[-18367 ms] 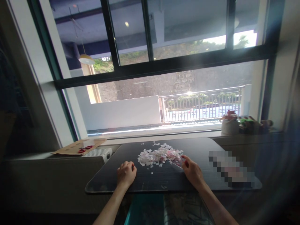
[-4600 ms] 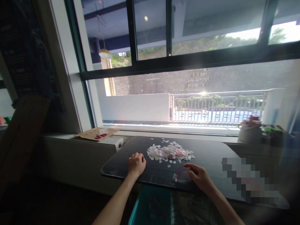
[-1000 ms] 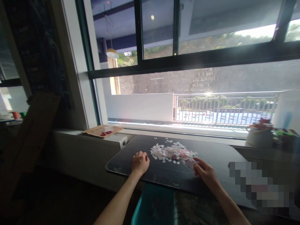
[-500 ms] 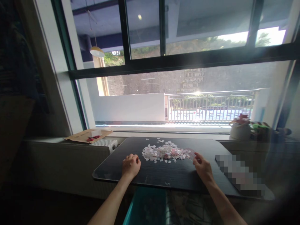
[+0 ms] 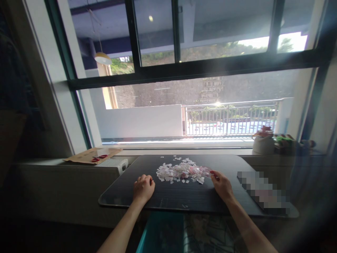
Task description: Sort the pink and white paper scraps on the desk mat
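Observation:
A loose heap of small white paper pieces [image 5: 175, 172] lies on the dark table [image 5: 173, 196], with pinkish bits toward its right end. My right hand [image 5: 221, 185] is at that end, thumb and fingers pinched on a thin, see-through, pinkish plastic piece [image 5: 204, 171] that reaches over the heap; whether it is a bag or a sheet I cannot tell. To the left of the heap my left hand [image 5: 143, 188] rests on the table, curled into a fist. The inside of this fist is hidden.
Red-handled scissors [image 5: 99, 158] lie on brown paper [image 5: 79, 156] at the left sill. A blurred-out flat item [image 5: 263, 193] is on the table's right side. A white pot [image 5: 263, 144] stands by the window. Below the table's front edge is a teal bin [image 5: 149, 230].
The whole view has shifted slightly. My right hand has moved a little left toward the heap with the plastic piece. My left hand stays in a fist on the table.

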### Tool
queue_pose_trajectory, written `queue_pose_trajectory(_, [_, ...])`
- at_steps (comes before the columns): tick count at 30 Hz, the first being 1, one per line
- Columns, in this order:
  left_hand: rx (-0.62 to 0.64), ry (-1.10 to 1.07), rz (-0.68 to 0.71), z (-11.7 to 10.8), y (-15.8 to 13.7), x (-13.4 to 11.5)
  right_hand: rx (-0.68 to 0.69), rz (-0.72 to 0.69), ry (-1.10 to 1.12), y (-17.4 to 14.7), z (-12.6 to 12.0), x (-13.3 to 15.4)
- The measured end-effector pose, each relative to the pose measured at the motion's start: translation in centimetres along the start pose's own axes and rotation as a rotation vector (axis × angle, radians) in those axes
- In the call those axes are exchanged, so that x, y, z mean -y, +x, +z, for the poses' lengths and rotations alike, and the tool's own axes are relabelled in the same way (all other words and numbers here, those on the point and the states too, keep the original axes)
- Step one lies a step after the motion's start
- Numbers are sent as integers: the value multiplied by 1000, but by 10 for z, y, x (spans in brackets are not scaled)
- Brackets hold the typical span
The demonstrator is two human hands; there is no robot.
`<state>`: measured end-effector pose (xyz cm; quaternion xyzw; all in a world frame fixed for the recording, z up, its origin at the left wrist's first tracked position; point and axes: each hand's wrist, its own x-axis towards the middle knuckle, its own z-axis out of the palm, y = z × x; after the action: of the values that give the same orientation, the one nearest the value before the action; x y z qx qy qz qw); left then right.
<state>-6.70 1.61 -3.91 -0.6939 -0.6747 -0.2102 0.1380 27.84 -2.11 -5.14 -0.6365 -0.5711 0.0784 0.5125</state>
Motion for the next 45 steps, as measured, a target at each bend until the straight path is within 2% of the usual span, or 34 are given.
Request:
queue_pose_trajectory(4, [-4, 11, -10, -1, 0, -1, 33, -12, 12, -2, -1, 5])
queue_pose_trajectory(10, [1, 8, -7, -1, 0, -1, -53, 81, -18, -7, -14, 5])
queue_pose_trajectory(18, [10, 8, -5, -2, 1, 0, -74, 127, -25, -10, -22, 5])
queue_pose_trajectory(25, [12, -1, -5, -3, 1, -2, -22, 102, 34, -13, -21, 7])
queue_pose_trajectory(33, [-9, 11, -8, 0, 1, 0, -120, 160, 10, -11, -22, 4])
queue_pose_trajectory(45, [-9, -8, -5, 1, 3, 0, -36, 138, 67, -12, -21, 4])
